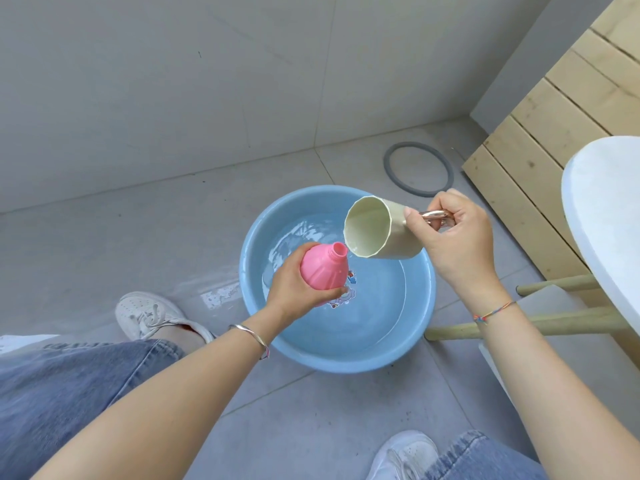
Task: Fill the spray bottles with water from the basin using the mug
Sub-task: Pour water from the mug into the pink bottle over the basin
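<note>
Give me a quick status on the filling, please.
Left hand grips pink bottle, uncapped, over basin. Right hand holds mug by handle, tipped at bottle mouth. Nothing in the way.

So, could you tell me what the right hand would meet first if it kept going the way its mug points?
Probably the pink bottle, at its open neck: the right hand holds the mug tipped leftward, rim close beside that neck; the left hand grips the bottle above the basin. Depth is unclear.
</note>
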`<act>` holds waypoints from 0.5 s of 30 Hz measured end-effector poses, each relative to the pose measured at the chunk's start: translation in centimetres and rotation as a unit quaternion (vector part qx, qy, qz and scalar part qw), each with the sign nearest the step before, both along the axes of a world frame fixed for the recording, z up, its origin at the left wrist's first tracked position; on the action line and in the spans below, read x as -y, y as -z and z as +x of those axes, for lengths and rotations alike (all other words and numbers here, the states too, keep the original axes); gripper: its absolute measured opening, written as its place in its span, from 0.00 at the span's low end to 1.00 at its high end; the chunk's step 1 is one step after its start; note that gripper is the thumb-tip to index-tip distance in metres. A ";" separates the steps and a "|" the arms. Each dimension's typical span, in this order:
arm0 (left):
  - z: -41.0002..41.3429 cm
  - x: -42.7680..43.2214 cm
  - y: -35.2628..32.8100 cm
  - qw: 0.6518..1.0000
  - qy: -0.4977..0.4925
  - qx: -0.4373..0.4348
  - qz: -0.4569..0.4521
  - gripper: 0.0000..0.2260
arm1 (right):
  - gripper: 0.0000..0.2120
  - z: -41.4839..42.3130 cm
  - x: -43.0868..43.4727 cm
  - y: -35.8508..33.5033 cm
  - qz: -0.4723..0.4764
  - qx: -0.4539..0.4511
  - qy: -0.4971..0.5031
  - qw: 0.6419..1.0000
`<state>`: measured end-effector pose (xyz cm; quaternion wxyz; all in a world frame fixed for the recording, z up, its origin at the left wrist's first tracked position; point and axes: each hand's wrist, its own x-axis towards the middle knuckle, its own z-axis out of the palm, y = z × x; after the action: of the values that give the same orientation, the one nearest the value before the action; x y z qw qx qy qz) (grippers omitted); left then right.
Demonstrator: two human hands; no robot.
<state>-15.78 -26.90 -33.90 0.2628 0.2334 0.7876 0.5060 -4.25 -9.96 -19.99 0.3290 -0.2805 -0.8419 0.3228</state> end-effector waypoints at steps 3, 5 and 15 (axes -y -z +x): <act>0.1 0.0 0.0 1.000 0.003 0.001 -0.005 0.39 | 0.18 0.0 0.0 -0.1 0.027 0.004 -0.008 1.000; 0.2 0.0 0.0 1.000 0.003 -0.002 -0.006 0.38 | 0.18 0.0 0.1 -0.2 0.038 0.009 -0.007 0.999; 0.2 0.1 0.3 1.000 -0.001 -0.006 -0.011 0.38 | 0.16 -0.1 0.2 -1.0 0.095 0.017 -0.014 0.995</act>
<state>-15.56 -27.02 -34.16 0.2598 0.2329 0.7952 0.4959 -4.36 -10.14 -19.00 0.3351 -0.2421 -0.8781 0.2407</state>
